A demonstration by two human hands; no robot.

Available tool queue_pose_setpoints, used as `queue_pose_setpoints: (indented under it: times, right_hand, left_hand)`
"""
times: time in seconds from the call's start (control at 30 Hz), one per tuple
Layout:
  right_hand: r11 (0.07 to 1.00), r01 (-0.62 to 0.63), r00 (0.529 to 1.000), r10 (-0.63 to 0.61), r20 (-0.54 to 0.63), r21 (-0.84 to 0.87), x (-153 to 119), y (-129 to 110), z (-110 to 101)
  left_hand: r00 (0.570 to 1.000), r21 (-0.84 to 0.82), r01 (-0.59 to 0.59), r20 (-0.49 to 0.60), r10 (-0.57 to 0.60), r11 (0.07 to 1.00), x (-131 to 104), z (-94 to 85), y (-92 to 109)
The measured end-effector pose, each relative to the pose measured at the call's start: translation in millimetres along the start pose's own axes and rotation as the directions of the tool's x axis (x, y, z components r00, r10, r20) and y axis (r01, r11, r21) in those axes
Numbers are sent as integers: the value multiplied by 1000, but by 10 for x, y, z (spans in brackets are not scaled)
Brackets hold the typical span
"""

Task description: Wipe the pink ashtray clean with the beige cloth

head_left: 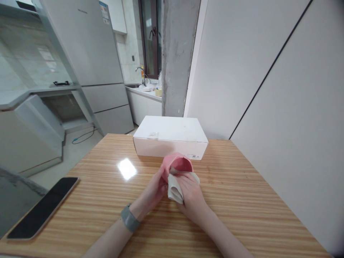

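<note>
Bowl (167,164) in left grip (157,188), curled; cloth (174,190) in right (191,191)

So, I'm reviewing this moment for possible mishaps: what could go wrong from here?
The pink container is tilted, with the left hand at its side, so it might slip if the right hand pushes the pale cloth hard at its opening. The white box appears close beyond it, so a sudden jerk could bump the two together.

Pink bowl (172,161); off-white cloth (175,189); white box (172,132); brown-streaked tabletop (231,200).
</note>
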State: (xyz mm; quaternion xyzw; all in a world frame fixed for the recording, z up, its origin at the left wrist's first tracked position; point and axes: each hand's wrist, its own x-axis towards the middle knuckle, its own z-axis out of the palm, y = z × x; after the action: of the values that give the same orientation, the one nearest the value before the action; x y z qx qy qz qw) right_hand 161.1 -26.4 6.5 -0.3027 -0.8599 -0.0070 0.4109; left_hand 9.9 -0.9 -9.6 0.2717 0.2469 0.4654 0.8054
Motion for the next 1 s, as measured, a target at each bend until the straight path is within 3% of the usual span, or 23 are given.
queue_pose_setpoints:
  times: [0.13,0.37,0.47,0.6,0.77,1.0]
  right_hand:
    - [990,-120,990,125,-64,75,42,-6,-51]
    - [951,-265,945,289,-155,159,7,-84,27]
    - [932,-309,927,340,-160,187,-21,-141,104]
    - [935,-308,931,334,-145,177,-26,-159,136]
    - [948,-290,946,305,-110,128,-22,-142,108]
    - [997,-82,996,82,24,5,39,-138,65]
  left_hand:
    - [998,22,-29,54,28,999,-27,28,-1]
    - [991,64,-135,0,135,989,-3,135,-71]
    - [997,41,-67,-39,69,997,-3,140,-97]
    - [998,42,56,-30,-54,998,-17,86,-119]
    - [998,75,47,-44,-43,996,-9,78,-103]
    - [991,14,-23,-133,24,1000,68,72,-46]
